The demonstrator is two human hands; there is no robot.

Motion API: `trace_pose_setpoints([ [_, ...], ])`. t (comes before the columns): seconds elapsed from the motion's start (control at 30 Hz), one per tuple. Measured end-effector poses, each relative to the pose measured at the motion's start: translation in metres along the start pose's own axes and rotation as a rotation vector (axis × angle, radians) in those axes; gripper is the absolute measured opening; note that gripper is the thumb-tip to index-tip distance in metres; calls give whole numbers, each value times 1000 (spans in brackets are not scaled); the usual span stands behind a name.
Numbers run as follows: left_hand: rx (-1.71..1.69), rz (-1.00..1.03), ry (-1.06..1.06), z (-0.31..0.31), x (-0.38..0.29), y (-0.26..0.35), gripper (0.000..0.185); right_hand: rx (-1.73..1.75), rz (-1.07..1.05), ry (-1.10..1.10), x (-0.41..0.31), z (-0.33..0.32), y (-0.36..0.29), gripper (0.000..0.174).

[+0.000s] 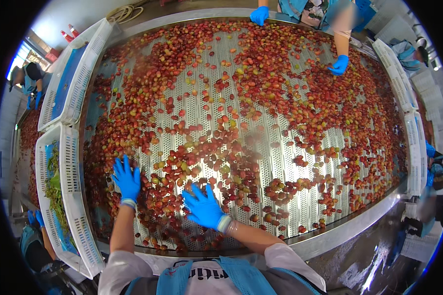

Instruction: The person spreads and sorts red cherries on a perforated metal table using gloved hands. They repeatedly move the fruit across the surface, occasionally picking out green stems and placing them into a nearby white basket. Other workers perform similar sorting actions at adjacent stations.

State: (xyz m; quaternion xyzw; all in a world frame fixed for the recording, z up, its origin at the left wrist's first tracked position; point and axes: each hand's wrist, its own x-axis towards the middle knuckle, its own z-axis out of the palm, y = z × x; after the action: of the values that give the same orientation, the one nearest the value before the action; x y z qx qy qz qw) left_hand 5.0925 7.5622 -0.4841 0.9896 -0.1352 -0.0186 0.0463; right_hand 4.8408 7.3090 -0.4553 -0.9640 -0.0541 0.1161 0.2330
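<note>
Small red, orange and yellow-green grape-like fruits lie loose over a wide perforated metal conveyor bed. My left hand, in a blue glove, is spread flat over the fruits near the bed's left side. To its right, my right hand, also gloved in blue, has its fingers apart over fruits near the front edge. Neither hand shows anything in its grip. What lies under the palms is hidden. Just left of my left hand, a white slotted plastic crate holds green leaves and stems.
A metal rim borders the bed. Another white crate stands at the far left, and more crates line the right side. Across the bed, a co-worker's blue-gloved hands reach in. Other people work at both sides.
</note>
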Motion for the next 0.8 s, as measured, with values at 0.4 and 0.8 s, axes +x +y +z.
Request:
trace_pose_setpoints([
  [0.4, -335, 854, -198, -2, -133, 178, 74, -335, 411, 176, 111, -143, 180, 45],
  [0.8, -185, 185, 141, -17, 53, 42, 72, 1199, 494, 750, -8, -66, 168, 33],
])
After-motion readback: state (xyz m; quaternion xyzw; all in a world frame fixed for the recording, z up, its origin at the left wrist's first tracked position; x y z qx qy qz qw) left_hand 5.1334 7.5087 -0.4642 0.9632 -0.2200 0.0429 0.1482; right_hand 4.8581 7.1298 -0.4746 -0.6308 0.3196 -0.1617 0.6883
